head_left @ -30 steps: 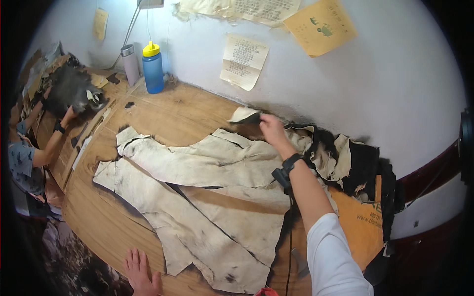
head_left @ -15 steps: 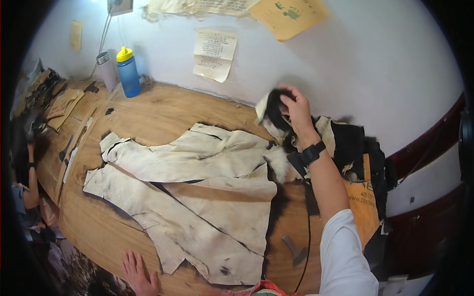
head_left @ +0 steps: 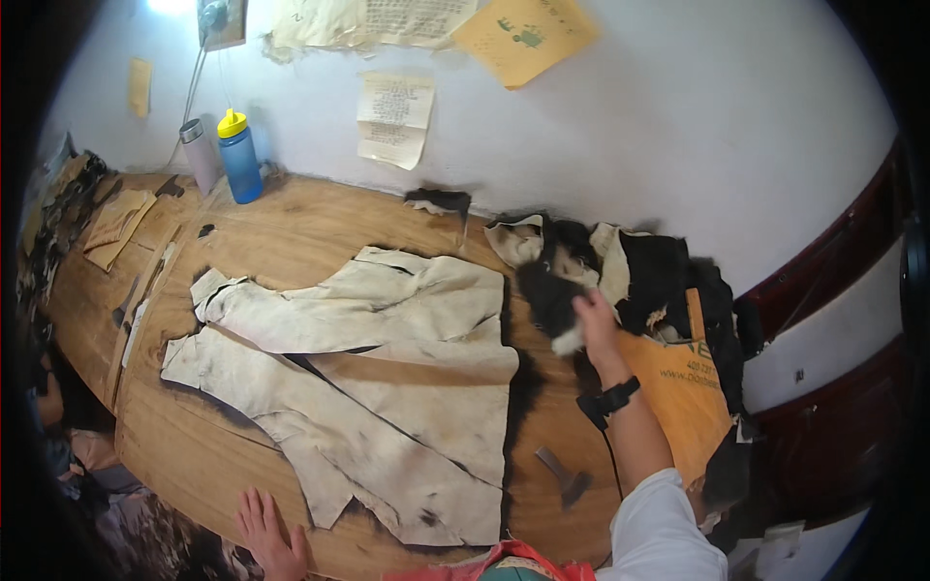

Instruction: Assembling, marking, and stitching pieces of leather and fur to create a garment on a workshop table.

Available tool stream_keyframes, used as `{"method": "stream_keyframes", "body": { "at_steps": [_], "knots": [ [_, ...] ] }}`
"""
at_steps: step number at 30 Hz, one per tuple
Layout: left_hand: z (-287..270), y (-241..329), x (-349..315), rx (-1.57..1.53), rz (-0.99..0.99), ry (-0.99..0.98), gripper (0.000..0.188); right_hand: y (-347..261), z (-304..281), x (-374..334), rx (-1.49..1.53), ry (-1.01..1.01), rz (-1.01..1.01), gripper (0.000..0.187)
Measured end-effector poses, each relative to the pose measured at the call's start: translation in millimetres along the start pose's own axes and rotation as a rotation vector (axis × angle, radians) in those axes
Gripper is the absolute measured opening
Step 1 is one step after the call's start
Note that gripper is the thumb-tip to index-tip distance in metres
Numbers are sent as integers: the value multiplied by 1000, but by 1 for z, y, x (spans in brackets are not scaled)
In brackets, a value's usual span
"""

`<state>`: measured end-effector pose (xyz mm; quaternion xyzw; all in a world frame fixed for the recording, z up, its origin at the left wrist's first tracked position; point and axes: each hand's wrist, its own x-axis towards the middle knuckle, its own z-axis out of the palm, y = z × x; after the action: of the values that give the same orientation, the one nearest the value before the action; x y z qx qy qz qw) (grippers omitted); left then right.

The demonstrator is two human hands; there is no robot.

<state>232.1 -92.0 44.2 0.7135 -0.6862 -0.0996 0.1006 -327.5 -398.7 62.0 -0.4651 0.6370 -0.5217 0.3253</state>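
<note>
Gripping a black fur piece [head_left: 549, 298] right of the cream hide panels [head_left: 358, 445], the right hand [head_left: 599, 331] has its fingers clamped on the fur; the left hand [head_left: 271, 539], fingers slightly apart, rests on the table [head_left: 184, 465] at the panels' lower left.

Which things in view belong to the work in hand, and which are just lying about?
Likely in the work:
black fur, in the right hand's grip
hides, spread out
fur pile

Lying about:
blue bottle
pink flask
tool, apparently unused
</note>
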Motion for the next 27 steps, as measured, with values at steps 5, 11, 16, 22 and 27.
{"method": "stream_keyframes", "body": {
  "at_steps": [5,11,16,22,27],
  "knots": [
    [-6,-9,-19,44,-10,10,67,-46,-46,-43,885,-119,254,38],
    [2,-12,-21,-7,-74,73,68,-87,-45,-125,1208,-496,66,43],
    [8,-25,-21,-41,4,117,60,-155,18,-215,877,-264,71,42],
    [-4,-24,-14,-720,-16,213,45,-189,97,-312,273,-749,-122,45],
    [-34,-31,-4,-978,-57,94,42,-112,135,-327,-177,-602,-59,44]
  ]
}}
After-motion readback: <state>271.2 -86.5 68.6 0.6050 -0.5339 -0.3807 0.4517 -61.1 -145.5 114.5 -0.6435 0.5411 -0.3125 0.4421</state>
